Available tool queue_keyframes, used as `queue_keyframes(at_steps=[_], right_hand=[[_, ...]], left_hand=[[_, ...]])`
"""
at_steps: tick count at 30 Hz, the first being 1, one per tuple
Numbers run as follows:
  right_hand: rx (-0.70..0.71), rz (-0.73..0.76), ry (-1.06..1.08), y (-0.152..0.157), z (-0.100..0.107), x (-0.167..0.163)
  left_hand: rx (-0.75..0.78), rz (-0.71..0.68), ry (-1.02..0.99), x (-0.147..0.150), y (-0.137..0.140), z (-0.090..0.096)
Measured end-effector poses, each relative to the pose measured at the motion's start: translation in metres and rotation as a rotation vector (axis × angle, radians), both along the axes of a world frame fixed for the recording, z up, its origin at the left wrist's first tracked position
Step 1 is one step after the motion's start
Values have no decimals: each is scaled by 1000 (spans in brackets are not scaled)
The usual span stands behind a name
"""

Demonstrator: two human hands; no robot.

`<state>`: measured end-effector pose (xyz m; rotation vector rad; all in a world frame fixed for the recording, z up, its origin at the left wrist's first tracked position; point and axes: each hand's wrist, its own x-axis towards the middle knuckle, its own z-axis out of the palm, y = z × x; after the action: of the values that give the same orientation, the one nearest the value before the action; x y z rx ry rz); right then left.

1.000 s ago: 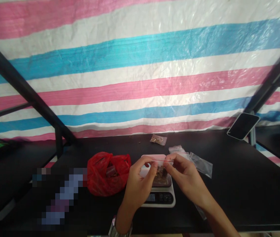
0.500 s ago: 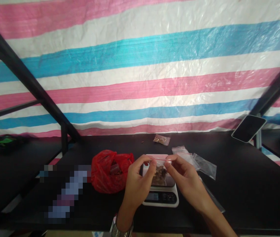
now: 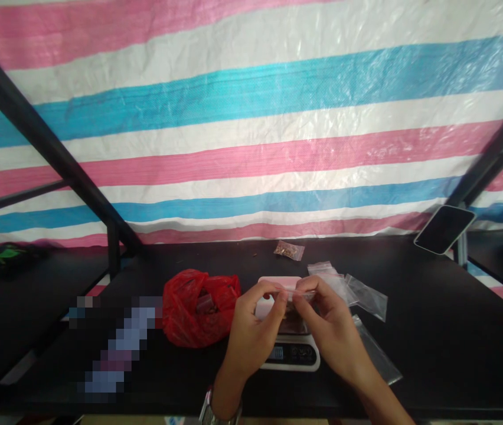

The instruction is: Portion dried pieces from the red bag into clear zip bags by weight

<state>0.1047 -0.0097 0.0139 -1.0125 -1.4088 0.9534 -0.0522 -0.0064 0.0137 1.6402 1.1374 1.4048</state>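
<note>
The left hand (image 3: 254, 330), thumb and forefinger closed, pinches the top strip of a zip bag (image 3: 294, 324); over the scale (image 3: 313, 361), contact unclear, the bag looks light, limp and slippery, best gripped along that stiffer edge, where the right hand (image 3: 335, 324) pinches likewise.

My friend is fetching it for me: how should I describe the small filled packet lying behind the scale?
On the black table, look toward its far edge, by the striped sheet. There, beyond the white scale, lies a small see-through packet. It holds brown bits, while the plastic bags by the right hand look flat and unfilled.
</note>
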Motion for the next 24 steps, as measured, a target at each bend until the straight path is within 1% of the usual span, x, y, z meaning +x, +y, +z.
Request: queue_keyframes(at_steps=[2, 4, 7, 10, 13, 15, 17, 18, 20, 21, 24], right_hand=[[19, -34, 37, -1, 1, -2], [-4, 3, 48, -3, 3, -4], [-81, 74, 56, -3, 5, -4], [-109, 83, 71, -4, 7, -2], [-76, 88, -11, -5, 11, 3], [-58, 73, -86, -3, 13, 8], [-66, 9, -96, 5, 14, 12], [-74, -39, -63, 11, 15, 14], [-96, -126, 39, 32, 15, 15], [-104, -147, 77, 44, 15, 13], [-123, -162, 71, 87, 11, 3]], left_hand=[[7, -20, -14, 1, -1, 1], [9, -40, -30, 0, -2, 3], [28, -67, -20, -2, -3, 4], [59, -89, 8, -4, -4, 4], [113, -61, 38, -5, -5, 5], [148, -15, 118, -7, -6, 7], [173, 70, 194, -13, -6, 10], [183, 134, 207, -18, -7, 11], [214, 307, 180, -34, -7, 13], [229, 406, 160, -44, -7, 13], [241, 675, 163, -81, -7, 11]])
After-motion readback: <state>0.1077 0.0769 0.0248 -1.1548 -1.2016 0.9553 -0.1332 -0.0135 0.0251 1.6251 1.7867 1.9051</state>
